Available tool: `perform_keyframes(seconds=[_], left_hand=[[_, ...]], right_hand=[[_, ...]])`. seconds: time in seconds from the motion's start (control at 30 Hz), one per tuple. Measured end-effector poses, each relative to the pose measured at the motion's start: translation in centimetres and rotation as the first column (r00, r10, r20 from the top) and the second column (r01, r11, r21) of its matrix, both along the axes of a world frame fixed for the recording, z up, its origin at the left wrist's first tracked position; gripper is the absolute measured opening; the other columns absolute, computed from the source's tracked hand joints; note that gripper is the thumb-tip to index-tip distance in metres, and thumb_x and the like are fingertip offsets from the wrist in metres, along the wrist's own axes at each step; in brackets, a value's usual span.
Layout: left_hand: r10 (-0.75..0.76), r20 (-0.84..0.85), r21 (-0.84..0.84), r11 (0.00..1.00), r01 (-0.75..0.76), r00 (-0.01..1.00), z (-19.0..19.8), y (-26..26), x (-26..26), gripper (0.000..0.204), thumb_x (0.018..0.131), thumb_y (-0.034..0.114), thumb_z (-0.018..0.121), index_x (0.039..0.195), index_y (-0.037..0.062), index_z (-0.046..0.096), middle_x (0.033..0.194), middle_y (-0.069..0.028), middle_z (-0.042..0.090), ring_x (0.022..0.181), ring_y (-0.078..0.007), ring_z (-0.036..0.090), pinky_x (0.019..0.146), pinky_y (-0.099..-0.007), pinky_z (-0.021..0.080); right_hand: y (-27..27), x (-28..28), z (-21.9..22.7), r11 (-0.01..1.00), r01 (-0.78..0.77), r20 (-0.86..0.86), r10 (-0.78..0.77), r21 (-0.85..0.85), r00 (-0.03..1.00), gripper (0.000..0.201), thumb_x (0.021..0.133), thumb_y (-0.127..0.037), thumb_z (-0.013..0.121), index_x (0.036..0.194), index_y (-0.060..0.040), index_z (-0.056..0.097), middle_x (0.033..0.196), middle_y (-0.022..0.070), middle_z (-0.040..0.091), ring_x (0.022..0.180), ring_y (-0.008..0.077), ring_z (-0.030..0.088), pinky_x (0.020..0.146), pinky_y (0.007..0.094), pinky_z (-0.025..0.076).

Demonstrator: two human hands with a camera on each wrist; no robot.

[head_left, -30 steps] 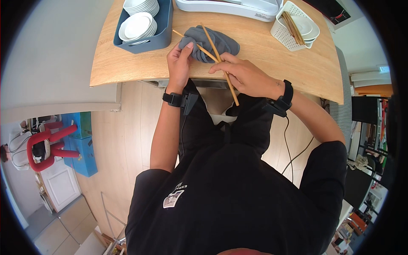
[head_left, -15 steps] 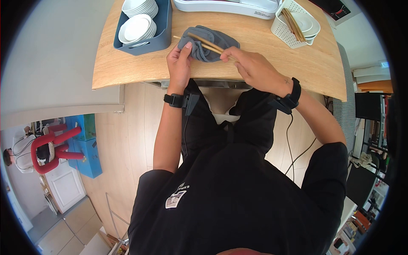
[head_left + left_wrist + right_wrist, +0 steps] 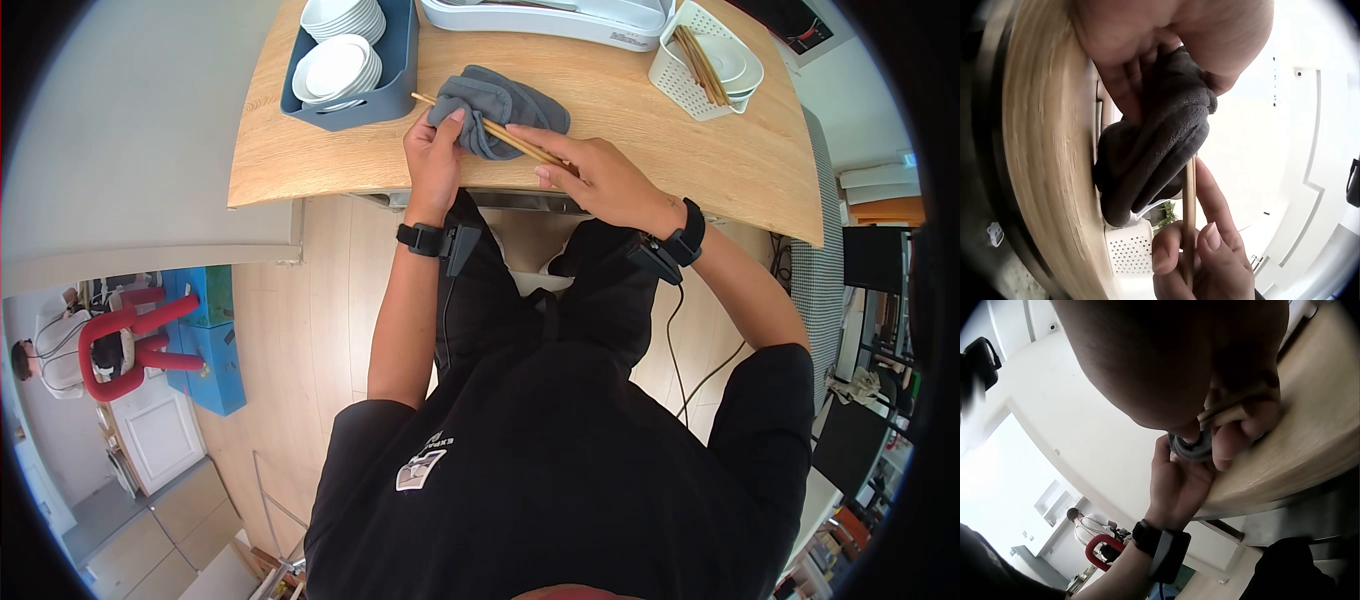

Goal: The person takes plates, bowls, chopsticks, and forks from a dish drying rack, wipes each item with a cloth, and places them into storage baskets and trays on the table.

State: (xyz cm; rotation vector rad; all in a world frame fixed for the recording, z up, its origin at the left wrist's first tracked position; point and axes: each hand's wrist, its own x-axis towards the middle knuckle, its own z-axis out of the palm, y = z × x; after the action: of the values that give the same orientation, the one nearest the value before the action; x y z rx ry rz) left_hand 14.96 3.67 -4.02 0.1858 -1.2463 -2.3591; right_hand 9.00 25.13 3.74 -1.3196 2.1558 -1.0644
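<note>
In the head view my left hand (image 3: 434, 168) grips a bunched grey cloth (image 3: 520, 105) near the front of the table, thumb on top. My right hand (image 3: 615, 185) holds a pair of wooden chopsticks (image 3: 512, 138) by their right end, side by side. Their middle runs into the folds of the cloth, and a thin tip shows beyond the left fingers. From the left wrist, the chopsticks (image 3: 1189, 200) come out from behind the dark cloth (image 3: 1166, 144), pinched by the right fingers (image 3: 1213, 240). The right wrist view is mostly blocked by my own hand.
A blue bin (image 3: 375, 108) with stacked white bowls (image 3: 335, 72) stands at the back left. At the right is a white perforated basket (image 3: 682, 92) holding chopsticks (image 3: 705, 70) and white dishes. A white tray (image 3: 545, 22) lies along the back.
The chopsticks were crossed, one lying over the cloth; they came together in the right hand and now run into the cloth's folds. The left hand keeps its grip on the cloth.
</note>
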Motion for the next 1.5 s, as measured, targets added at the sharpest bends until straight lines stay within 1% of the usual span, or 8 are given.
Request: perform_keyframes(seconds=[0.07,0.27,0.5,0.6,0.83,0.9,1.0,1.5], left_hand=[[0.024,-0.016,0.029,0.999,-0.023,1.0,0.3,0.2,0.0,0.018,0.094,0.007,0.06,0.109,-0.0046,0.063,0.103,-0.007,0.068,0.089,-0.0098,0.061,0.081,-0.0243,0.048],[0.079,-0.019,0.085,0.993,-0.077,0.997,0.2,0.3,0.1,0.019,0.094,0.005,0.059,0.109,-0.0055,0.063,0.103,-0.0072,0.068,0.09,-0.0098,0.062,0.081,-0.024,0.048],[0.063,0.001,0.042,0.997,-0.063,0.998,-0.4,0.1,0.1,0.016,0.094,0.007,0.061,0.107,-0.0023,0.065,0.097,-0.0024,0.068,0.084,-0.0056,0.059,0.071,-0.0196,0.045],[0.05,0.051,-0.005,0.999,-0.05,0.997,-1.4,-0.7,0.2,0.018,0.097,0.008,0.055,0.111,-0.0016,0.062,0.107,-0.0062,0.067,0.097,-0.0132,0.063,0.087,-0.028,0.049],[0.02,0.023,-0.01,1.0,-0.02,1.0,-1.0,-0.7,0.1,0.016,0.096,0.008,0.056,0.109,0.0001,0.062,0.105,-0.0045,0.067,0.096,-0.0125,0.063,0.085,-0.0275,0.049],[0.053,0.024,0.018,0.998,-0.054,0.998,-0.7,-0.4,0.1,0.016,0.093,0.005,0.062,0.106,-0.0021,0.066,0.095,-0.0017,0.068,0.082,-0.005,0.059,0.07,-0.0191,0.044],[0.068,0.024,0.05,0.996,-0.069,0.997,-0.4,-0.2,-0.1,0.015,0.093,0.005,0.062,0.105,-0.0028,0.066,0.096,-0.0024,0.068,0.084,-0.0063,0.06,0.073,-0.0197,0.045],[0.092,-0.012,-0.013,0.996,-0.092,0.996,-0.3,-0.1,0.2,0.017,0.093,0.007,0.062,0.107,-0.0033,0.065,0.1,-0.0045,0.068,0.087,-0.008,0.061,0.075,-0.0215,0.046]], right_hand=[[0.3,0.3,-0.1,0.999,-0.007,-0.006,0.007,0.038,1.0,0.048,0.097,-0.014,0.054,0.144,-0.0174,0.045,0.076,0.0038,0.063,0.058,0.0113,0.048,0.057,0.0264,0.04],[4.1,2.1,-0.1,0.955,0.292,0.438,-0.238,-0.06,0.867,0.035,0.099,-0.014,0.055,0.133,-0.0064,0.053,0.086,0.0052,0.068,0.057,0.005,0.048,0.053,0.0195,0.041],[6.2,6.3,-4.1,0.691,0.682,0.746,-0.319,-0.239,0.584,0.026,0.095,-0.011,0.062,0.118,0.0002,0.059,0.1,0.0165,0.072,0.06,0.007,0.058,0.056,0.0203,0.049],[5.9,7.4,-5.4,0.618,0.759,0.819,-0.317,-0.204,0.478,0.024,0.095,-0.014,0.063,0.115,0.0002,0.063,0.099,0.0148,0.072,0.061,0.0073,0.059,0.058,0.0209,0.049],[5.1,7.7,-7.3,0.594,0.775,0.865,-0.251,-0.216,0.434,0.028,0.096,-0.018,0.064,0.117,-0.0001,0.065,0.101,0.0118,0.071,0.065,0.008,0.06,0.061,0.0223,0.051],[4.7,7.8,-7.2,0.598,0.779,0.916,-0.182,-0.187,0.359,0.027,0.098,-0.017,0.06,0.12,-0.0012,0.063,0.104,0.0122,0.07,0.069,0.0101,0.06,0.065,0.023,0.05],[4.2,8.2,-7.0,0.617,0.769,0.935,-0.15,-0.167,0.323,0.029,0.098,-0.017,0.06,0.122,-0.0012,0.062,0.103,0.0128,0.07,0.069,0.0102,0.06,0.064,0.0233,0.05],[9.5,6.6,-6.7,0.54,0.824,0.755,-0.464,-0.174,0.464,0.028,0.096,-0.014,0.062,0.119,0.003,0.063,0.098,0.0133,0.072,0.069,0.009,0.058,0.065,0.0222,0.049]])
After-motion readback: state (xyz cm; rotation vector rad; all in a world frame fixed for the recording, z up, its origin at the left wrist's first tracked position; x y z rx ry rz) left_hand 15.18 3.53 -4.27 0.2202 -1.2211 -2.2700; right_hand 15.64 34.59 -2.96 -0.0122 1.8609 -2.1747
